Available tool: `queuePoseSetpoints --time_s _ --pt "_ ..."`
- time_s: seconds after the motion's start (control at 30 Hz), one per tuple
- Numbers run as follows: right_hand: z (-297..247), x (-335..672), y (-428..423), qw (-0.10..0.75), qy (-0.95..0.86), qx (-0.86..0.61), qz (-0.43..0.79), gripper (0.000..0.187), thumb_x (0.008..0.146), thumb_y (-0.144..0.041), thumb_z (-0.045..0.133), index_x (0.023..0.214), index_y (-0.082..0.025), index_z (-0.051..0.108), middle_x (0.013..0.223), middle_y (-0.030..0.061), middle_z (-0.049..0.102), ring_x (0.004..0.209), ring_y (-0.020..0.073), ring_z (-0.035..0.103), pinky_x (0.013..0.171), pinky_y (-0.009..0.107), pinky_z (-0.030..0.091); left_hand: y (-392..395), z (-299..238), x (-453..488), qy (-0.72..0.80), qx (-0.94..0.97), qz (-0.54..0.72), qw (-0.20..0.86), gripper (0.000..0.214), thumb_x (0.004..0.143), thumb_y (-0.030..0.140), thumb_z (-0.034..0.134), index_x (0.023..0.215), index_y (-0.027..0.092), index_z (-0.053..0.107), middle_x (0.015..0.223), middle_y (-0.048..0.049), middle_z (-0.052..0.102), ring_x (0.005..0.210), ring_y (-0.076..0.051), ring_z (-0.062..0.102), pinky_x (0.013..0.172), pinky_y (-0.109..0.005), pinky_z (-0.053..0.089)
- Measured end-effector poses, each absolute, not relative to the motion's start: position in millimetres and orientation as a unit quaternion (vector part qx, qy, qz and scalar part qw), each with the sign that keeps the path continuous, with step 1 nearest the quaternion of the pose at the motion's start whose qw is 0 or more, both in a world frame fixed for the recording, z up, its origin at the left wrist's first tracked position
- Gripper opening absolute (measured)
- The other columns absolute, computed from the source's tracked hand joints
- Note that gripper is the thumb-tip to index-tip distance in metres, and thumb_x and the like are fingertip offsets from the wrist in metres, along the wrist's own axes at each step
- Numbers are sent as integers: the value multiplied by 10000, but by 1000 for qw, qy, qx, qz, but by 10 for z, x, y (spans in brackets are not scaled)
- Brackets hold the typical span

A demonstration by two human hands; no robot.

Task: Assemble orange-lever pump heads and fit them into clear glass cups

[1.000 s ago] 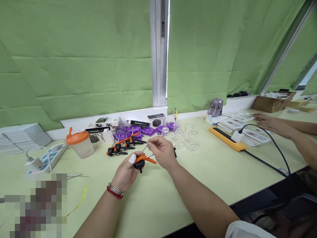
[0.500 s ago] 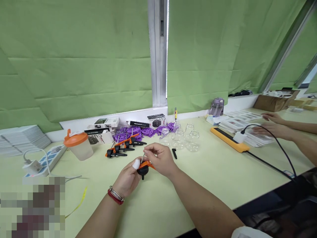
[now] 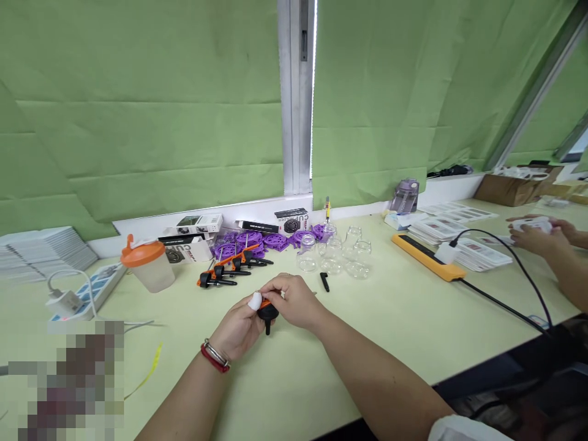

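Note:
My left hand, with a white cot on the thumb and a red bracelet at the wrist, grips a small black and orange clamp-like part just above the pale green table. My right hand closes over the top of the same part and hides its orange lever and the thin metal pin. Behind my hands lie several finished orange and black parts and a loose black piece.
Purple plastic discs, small clear glass jars and printed boxes stand near the window sill. An orange-lidded cup and a power strip are at left. Another person's hands work at right beside card stacks and an orange power strip.
My right hand came down from holding the metal pin in the air and now covers the part in my left hand. The other person's hands moved right and closer together.

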State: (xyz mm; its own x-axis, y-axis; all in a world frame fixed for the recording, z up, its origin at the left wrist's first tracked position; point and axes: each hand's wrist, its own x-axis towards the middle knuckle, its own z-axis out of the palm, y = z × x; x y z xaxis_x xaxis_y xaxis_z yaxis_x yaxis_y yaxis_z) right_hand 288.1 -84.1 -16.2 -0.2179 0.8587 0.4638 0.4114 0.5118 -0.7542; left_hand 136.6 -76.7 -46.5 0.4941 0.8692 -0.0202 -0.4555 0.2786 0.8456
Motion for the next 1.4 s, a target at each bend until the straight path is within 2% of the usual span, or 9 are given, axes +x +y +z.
queuePoseSetpoints --time_s 0.23,0.3,0.37,0.47,0.57,0.67,0.97,1.13,1.4 --pt "-140 2913 -848 400 -813 -379 188 197 840 -130 542 875 -212 717 873 33 698 875 163 583 840 325 417 -741 -440 1325 248 436 436 747 266 802 346 655 957 134 701 951 -109 669 874 -214 584 748 -328 431" --pt "-141 2916 -855 378 -836 -355 179 142 817 -221 623 933 -228 705 974 36 684 963 181 565 902 357 382 -733 -426 1311 253 428 445 744 275 810 342 646 986 136 695 963 -106 669 872 -209 589 734 -320 443" --pt "-155 2907 -857 362 -848 -355 155 279 731 -275 728 1004 -247 682 1086 42 650 1056 210 527 959 398 335 -718 -421 1297 258 412 452 748 266 815 332 640 993 140 688 973 -101 668 876 -207 592 695 -303 454" --pt "-183 2877 -853 382 -841 -377 72 411 681 -230 763 1076 -246 650 1248 75 563 1175 249 446 1017 447 259 -674 -422 1275 263 378 475 750 197 824 290 626 936 140 685 948 -90 670 849 -197 596 630 -277 460" --pt "-202 2845 -857 443 -787 -428 30 237 741 -267 703 970 -214 673 1123 91 607 1086 238 490 955 403 325 -620 -402 1253 284 330 530 728 140 837 214 576 881 129 678 900 -84 669 813 -181 601 642 -275 481" --pt "-258 2800 -864 434 -739 -505 102 182 779 -369 651 770 -187 654 813 59 638 810 192 555 749 319 405 -592 -355 1232 298 293 564 712 158 835 177 525 885 132 667 909 -92 666 796 -185 608 655 -298 501" --pt "-582 2533 -810 397 -538 -427 609 189 838 -318 561 741 -158 530 571 -42 526 444 71 458 454 204 391 -671 -272 1213 290 379 543 690 258 711 185 598 955 135 666 925 -96 677 803 -211 614 600 -286 480" --pt "-653 2560 -769 345 -561 -455 600 169 837 -287 560 734 -155 535 529 -56 505 388 51 407 409 180 348 -682 -246 1204 383 429 537 618 385 636 149 598 1020 126 621 883 -78 683 798 -204 623 614 -260 450" --pt "-620 2667 -707 292 -646 -476 520 158 850 -244 506 737 -150 564 559 -18 568 462 81 496 493 194 377 -717 -398 1239 410 564 519 494 375 813 396 585 1133 203 564 1037 -98 654 937 -234 598 748 -318 451"
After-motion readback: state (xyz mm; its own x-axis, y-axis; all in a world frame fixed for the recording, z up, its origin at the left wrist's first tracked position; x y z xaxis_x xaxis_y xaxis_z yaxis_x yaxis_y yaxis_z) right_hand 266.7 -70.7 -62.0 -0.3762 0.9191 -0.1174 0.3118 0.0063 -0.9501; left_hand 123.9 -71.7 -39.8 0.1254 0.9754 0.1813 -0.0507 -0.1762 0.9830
